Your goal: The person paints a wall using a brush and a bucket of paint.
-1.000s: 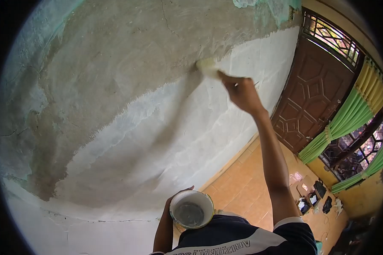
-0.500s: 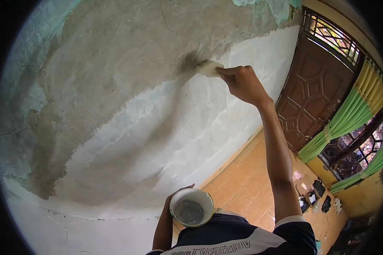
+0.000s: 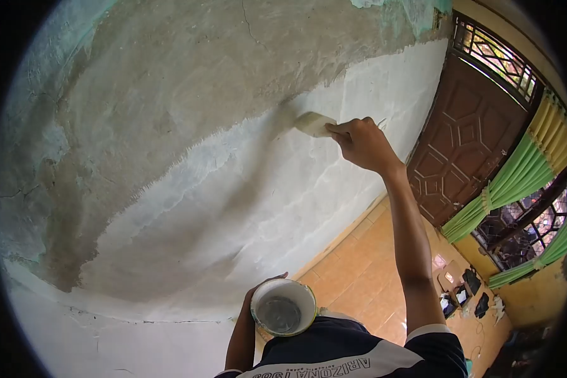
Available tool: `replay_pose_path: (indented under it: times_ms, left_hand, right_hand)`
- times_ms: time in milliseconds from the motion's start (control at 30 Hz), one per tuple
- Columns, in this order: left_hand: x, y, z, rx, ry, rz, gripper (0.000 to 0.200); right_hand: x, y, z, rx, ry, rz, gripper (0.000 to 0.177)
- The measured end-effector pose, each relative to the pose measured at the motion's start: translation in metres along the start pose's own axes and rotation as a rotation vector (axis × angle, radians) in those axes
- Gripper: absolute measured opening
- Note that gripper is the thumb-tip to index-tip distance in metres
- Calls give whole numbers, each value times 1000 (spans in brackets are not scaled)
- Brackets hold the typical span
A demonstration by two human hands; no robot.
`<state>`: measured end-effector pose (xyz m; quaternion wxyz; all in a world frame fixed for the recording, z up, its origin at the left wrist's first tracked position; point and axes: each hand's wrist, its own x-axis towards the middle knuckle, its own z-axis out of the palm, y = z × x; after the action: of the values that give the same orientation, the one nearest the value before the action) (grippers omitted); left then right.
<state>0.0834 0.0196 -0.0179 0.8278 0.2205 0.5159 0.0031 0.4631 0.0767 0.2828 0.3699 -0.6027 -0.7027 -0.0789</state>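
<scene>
The brush (image 3: 313, 123) has slid down and a little right in the last half second, off the grey plaster and onto the ragged upper edge of the white coat. To its left the wall (image 3: 170, 94) is bare and wide. Low down, the left hand (image 3: 248, 307) cups a paint bowl (image 3: 283, 307) close to the chest. The right hand (image 3: 363, 142), on a raised and nearly straight arm, is clenched around the brush handle. The door (image 3: 466, 138) stands well clear to the right.

rough matt plaster wall (image 3: 170, 126), carved wooden door (image 3: 466, 138), glossy tiled floor (image 3: 359, 271)
</scene>
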Motion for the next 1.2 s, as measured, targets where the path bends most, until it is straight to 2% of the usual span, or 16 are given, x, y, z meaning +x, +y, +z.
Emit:
replay_pose_path:
  times_ms: [67,267,333,433,467,567,667,767,867,933,1133,1200]
  left_hand:
    - [5,0,-1,-16,-13,-13,41]
    - [1,2,5,23,8,-21,41]
    - [1,2,6,10,-22,6,40]
    - [-15,1,17,-3,55,64,39]
    - [-19,0,20,-4,56,64,39]
    - [-20,1,22,-16,97,108,37]
    - [-10,1,16,8,14,-14,37]
    - [-13,3,21,-9,54,2,39]
    - [-13,3,21,-12,46,6,39]
    - [-13,2,20,-14,44,5,39]
    - [-4,-1,9,-15,31,2,40]
    - [5,-2,3,-13,30,6,41]
  right_hand:
    - [6,-5,-7,3,-2,53,28]
    - [17,-13,-20,84,128,-6,28]
    - [11,-11,-14,103,328,26,29]
    - [6,12,12,41,309,-91,30]
    - [4,8,18,5,200,-27,29]
    - [1,7,21,-47,158,24,29]
    - [-6,11,11,-98,53,22,32]
    - [-6,-1,-2,-107,245,82,34]
    - [0,-4,11,-65,354,40,37]
    - [4,-1,29,-164,255,25,36]
    - [-5,-5,11,-135,244,-23,38]
    - [-6,-12,5,-76,336,125,40]
